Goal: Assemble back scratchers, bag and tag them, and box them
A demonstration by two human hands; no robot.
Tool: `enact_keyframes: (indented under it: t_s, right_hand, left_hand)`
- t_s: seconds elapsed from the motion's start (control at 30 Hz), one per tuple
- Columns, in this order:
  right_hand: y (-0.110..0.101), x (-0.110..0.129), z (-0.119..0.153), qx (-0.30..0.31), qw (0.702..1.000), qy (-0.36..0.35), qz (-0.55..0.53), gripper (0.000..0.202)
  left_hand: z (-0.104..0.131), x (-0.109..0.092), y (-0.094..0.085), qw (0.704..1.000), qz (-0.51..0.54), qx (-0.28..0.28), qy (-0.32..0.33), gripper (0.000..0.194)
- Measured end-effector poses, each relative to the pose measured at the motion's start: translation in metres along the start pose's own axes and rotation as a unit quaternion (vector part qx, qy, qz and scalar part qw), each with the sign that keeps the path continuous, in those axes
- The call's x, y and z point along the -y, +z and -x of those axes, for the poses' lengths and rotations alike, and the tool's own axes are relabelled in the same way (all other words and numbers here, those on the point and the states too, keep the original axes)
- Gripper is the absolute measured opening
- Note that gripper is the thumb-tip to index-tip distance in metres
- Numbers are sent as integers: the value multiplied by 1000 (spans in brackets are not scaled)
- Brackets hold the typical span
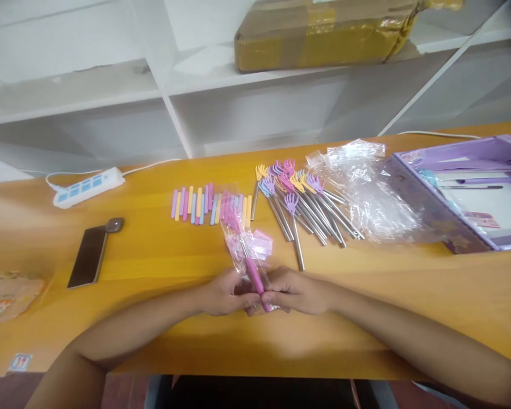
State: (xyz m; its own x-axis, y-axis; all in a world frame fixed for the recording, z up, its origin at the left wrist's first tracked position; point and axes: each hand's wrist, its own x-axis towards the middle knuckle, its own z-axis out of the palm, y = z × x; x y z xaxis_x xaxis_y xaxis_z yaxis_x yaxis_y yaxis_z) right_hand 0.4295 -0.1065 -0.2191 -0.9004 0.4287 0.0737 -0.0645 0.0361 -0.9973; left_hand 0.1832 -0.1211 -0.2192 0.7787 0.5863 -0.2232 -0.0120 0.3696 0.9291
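Observation:
Between both hands is a pink back scratcher (254, 274) inside a clear plastic bag, its claw end pointing away and its handle toward me. My left hand (227, 293) pinches the near end of the bag from the left. My right hand (295, 291) grips the same end from the right, thumb on the handle. Small pink cards (263, 245) lie just beyond. Behind them is a row of pastel handle tubes (196, 204). To the right, several metal rods with coloured claw heads (315, 207) lie in a pile.
Clear plastic bags (370, 193) lie beside a purple box (451, 213) at the right. A power strip (89, 187), a phone (87, 257) and an orange-white package (11, 296) are at the left. A taped carton (323, 37) sits on the shelf.

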Motion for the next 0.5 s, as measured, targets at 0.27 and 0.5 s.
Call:
enact_keyframes:
  t_s: [0.27, 0.5]
  right_hand:
    - [-2, -1, -2, 2, 996, -56, 66, 54]
    - [0, -6, -2, 17, 985, -90, 147, 47]
  left_hand:
    - [-2, -7, 0, 997, -36, 33, 54, 50]
    - [1, 7, -8, 987, -56, -31, 145, 39]
